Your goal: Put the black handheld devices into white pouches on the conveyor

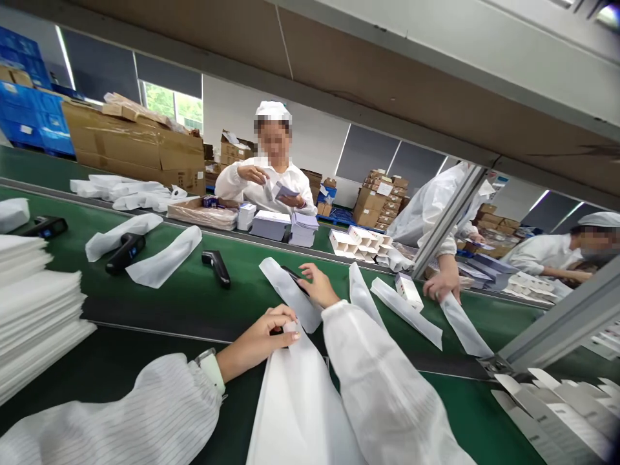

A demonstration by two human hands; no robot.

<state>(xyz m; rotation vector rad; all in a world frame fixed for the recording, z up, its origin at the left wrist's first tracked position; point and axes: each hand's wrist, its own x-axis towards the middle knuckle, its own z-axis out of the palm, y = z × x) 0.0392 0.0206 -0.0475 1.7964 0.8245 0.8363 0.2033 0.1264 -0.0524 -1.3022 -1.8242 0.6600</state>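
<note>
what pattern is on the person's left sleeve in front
White with thin, dark stripes on the left sleeve, best seen in the head view.

Forearms (pixel 387 381) reaching forward; left hand (pixel 268 332) pinching, right hand (pixel 318 286) farther out, fingers (pixel 312 270) bent.

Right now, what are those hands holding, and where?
The left hand pinches a white wrapper by its far end; whether the right hand grips the dark device is unclear.

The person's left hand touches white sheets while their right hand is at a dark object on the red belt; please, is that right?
The head view shows a green belt, not red; the left hand, white sheets, right hand and dark object match.
</note>
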